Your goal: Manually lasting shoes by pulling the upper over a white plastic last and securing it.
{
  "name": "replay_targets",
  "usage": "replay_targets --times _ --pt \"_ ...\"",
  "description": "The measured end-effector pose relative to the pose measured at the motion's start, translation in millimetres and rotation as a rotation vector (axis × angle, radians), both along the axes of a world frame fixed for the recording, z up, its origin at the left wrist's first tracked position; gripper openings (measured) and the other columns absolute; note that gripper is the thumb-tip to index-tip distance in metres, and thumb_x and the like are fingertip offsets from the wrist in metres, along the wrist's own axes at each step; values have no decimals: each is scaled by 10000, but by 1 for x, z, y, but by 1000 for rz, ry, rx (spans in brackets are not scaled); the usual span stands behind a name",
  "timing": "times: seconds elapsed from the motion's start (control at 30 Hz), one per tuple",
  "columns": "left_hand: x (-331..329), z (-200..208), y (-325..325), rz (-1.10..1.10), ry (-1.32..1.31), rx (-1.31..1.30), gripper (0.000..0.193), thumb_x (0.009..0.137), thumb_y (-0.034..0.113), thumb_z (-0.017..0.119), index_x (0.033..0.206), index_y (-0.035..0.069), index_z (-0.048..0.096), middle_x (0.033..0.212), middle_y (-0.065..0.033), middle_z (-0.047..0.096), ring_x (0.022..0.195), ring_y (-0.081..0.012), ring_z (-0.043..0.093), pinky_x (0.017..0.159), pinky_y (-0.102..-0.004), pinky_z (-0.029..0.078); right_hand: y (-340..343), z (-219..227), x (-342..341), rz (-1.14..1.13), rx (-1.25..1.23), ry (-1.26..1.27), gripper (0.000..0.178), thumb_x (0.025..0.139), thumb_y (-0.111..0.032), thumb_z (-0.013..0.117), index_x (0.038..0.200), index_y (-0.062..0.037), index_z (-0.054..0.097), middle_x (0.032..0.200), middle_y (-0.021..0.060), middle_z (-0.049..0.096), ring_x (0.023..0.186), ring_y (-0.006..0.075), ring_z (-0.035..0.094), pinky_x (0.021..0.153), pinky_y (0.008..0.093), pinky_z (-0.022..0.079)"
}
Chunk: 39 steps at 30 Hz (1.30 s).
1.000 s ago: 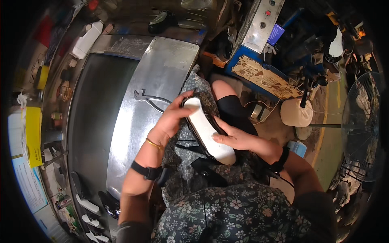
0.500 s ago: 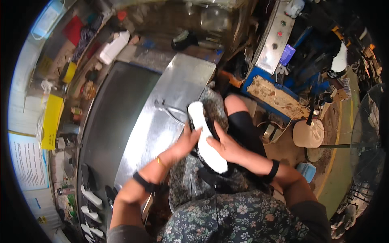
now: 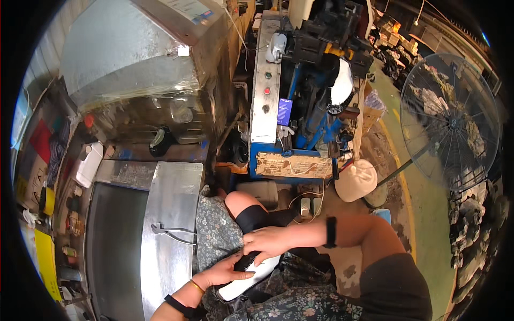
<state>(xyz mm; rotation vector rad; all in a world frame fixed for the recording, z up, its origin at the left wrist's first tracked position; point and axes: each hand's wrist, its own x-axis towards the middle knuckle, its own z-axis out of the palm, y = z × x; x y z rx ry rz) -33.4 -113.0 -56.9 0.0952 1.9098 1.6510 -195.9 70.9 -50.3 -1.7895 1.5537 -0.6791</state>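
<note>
A black shoe upper (image 3: 247,262) with a white, sole-shaped bottom (image 3: 235,288) lies slantwise over my lap, its white side up. My left hand (image 3: 220,272) grips it at the near side, the thumb lying on the white surface. Across the far part bends my right hand (image 3: 267,241), with fingertips pressed at the black edge. The hands partly hide the shoe. Left of my lap, a pair of metal pincers (image 3: 174,233) rests on a shiny metal plate (image 3: 170,267). Patterned floral cloth (image 3: 218,222) covers my lap.
Ahead stands a blue-framed machine (image 3: 292,165) with a white shoe form (image 3: 341,83) on it. A beige jug (image 3: 356,180) and a large caged fan (image 3: 452,123) are at the right. Left are a dark belt (image 3: 115,241), a white bottle (image 3: 89,164) and a metal hood (image 3: 128,53).
My view has swung right, toward the machine and fan. The shoe has turned so its other end points away to the right. My right hand has moved over its far part.
</note>
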Motion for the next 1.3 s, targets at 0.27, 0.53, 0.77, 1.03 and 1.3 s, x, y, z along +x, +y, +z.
replay_targets --times 0.27,0.53,0.77,1.03,1.3 --pt "-21 -1 -2 -23 -1 90 825 823 399 733 1448 12 358 1376 -198 475 1236 -264 472 1058 -346 350 14 -6 4 -249 -400 434 204 707 -172 752 879 -94 674 828 10 641 716 197 622 615 302 509" --pt "4 -18 12 205 196 -156 883 769 415 727 1398 -89 368 1424 -270 421 1319 -366 412 1106 -363 321 -180 36 -28 -106 19 13 339 920 -347 615 894 -13 567 811 143 608 704 284 601 655 374 486" --pt "-6 -25 2 189 162 -84 866 796 444 717 1452 16 347 1440 -256 403 1359 -374 363 1136 -379 275 -283 -96 59 -328 -14 726 406 862 -355 622 1059 0 637 936 180 646 981 297 615 862 395 473" --pt "0 -25 -4 192 139 -19 893 796 413 715 1444 -60 323 1450 -238 411 1360 -347 383 1136 -342 283 -42 106 -9 -517 643 -447 420 923 -427 588 793 -27 575 652 49 566 582 113 546 538 279 425" --pt "-6 -24 15 135 168 -125 872 826 382 713 1473 -20 288 1513 -235 313 1410 -328 310 1157 -344 246 72 85 -10 -335 903 -259 413 973 -421 486 899 -19 543 759 144 566 740 320 582 689 407 446"
